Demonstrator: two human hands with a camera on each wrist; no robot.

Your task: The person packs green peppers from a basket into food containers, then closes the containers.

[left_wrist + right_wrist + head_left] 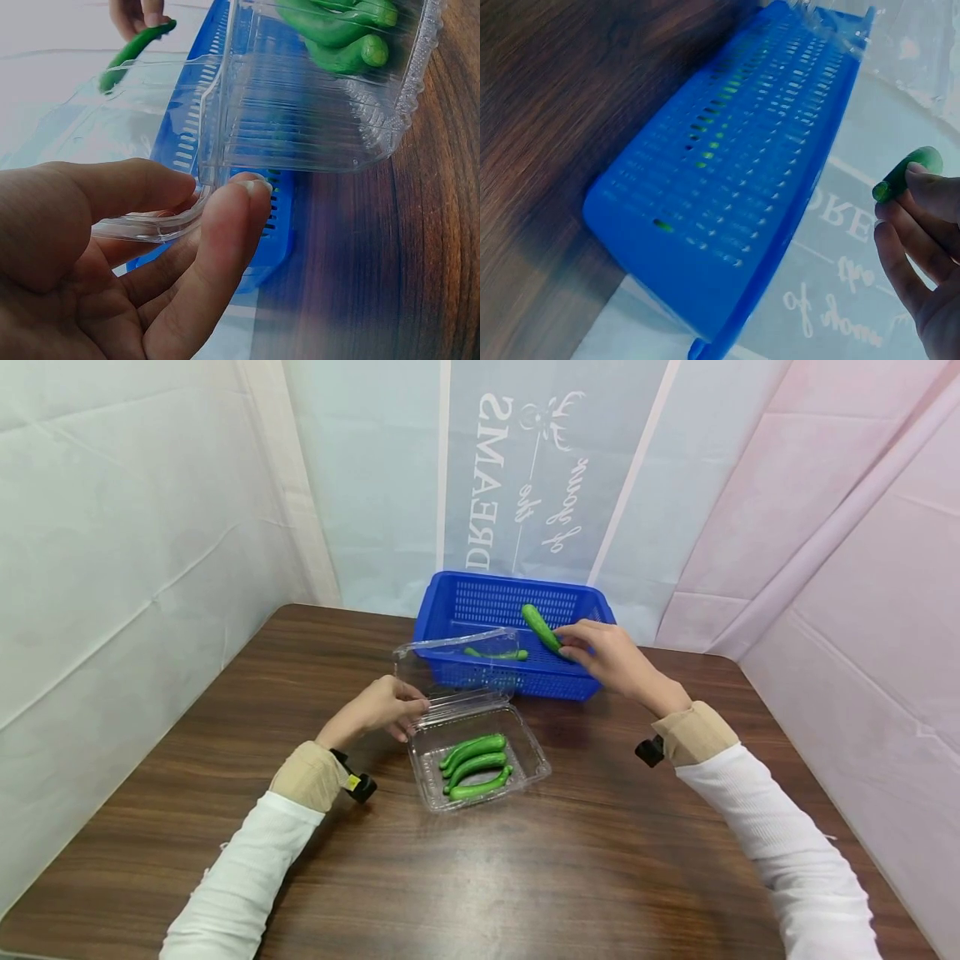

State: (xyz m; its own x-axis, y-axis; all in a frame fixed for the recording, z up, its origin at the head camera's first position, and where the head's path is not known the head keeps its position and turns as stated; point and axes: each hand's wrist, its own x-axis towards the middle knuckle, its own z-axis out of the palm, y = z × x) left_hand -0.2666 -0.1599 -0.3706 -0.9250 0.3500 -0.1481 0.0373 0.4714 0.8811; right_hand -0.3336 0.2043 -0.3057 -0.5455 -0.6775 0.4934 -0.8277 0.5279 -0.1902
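My right hand (pixel 611 660) pinches a green cucumber (pixel 538 625) by its lower end, above the blue basket (pixel 517 681). In the right wrist view the cucumber (pixel 909 171) sits between thumb and fingertips. At the clear plastic clamshell box (pixel 534 745), my left hand (pixel 381 708) pinches the edge near the hinge, as the left wrist view shows with thumb and fingers (pixel 232 232) on the plastic rim. The lid (pixel 457 647) stands raised and leans toward the basket. Inside the box, several green cucumbers (pixel 480 767) lie side by side.
Another cucumber (pixel 510 655) shows in the basket through the clear lid. Brown wooden table (pixel 570 877) lies under everything. Printed cloth (pixel 375 485) hangs behind it, with pale cloth walls at both sides.
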